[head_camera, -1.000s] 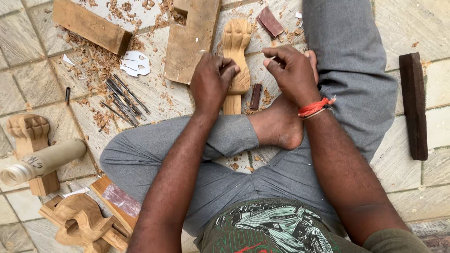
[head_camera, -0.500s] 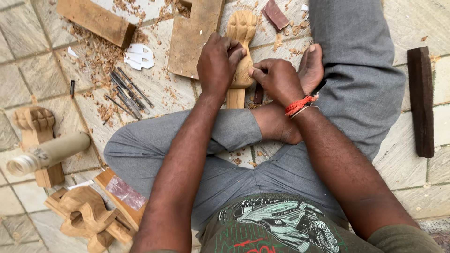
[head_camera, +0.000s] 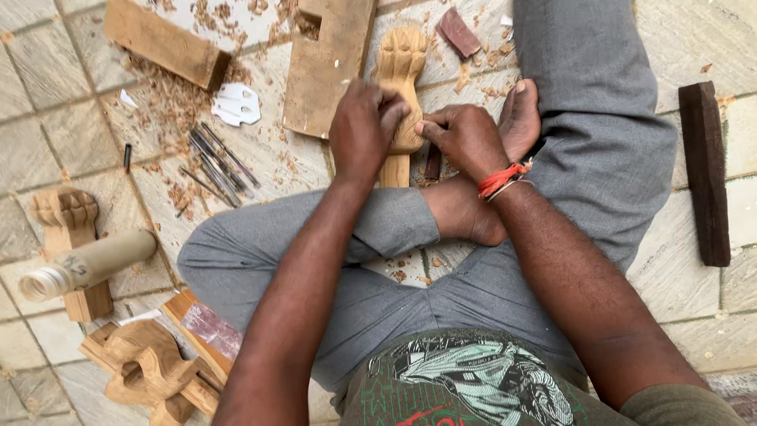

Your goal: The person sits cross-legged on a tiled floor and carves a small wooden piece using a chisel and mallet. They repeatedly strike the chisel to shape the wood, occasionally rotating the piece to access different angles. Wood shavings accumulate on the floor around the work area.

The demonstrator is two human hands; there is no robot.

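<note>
Since the previous frame both hands have shifted slightly lower on the carved wooden leg (head_camera: 400,79), which lies as before on the tiled floor (head_camera: 63,87) in front of the crossed legs. Fingers of the left hand (head_camera: 363,126) are curled together, pressing on the carving's middle; fingers of the right hand (head_camera: 465,138) are pinched together at its right edge, but whether they hold a tool cannot be told. An orange thread band (head_camera: 498,180) circles the right wrist. One bare foot (head_camera: 520,114) rests just beside the carving.

Left of the carving lies a notched plank (head_camera: 327,67), then a row of chisels (head_camera: 213,162) among wood shavings (head_camera: 169,102). Farther out: a wooden block (head_camera: 162,41), a round mallet (head_camera: 91,264) across another carved leg (head_camera: 69,225), and a dark wooden bar (head_camera: 704,170) at far right.
</note>
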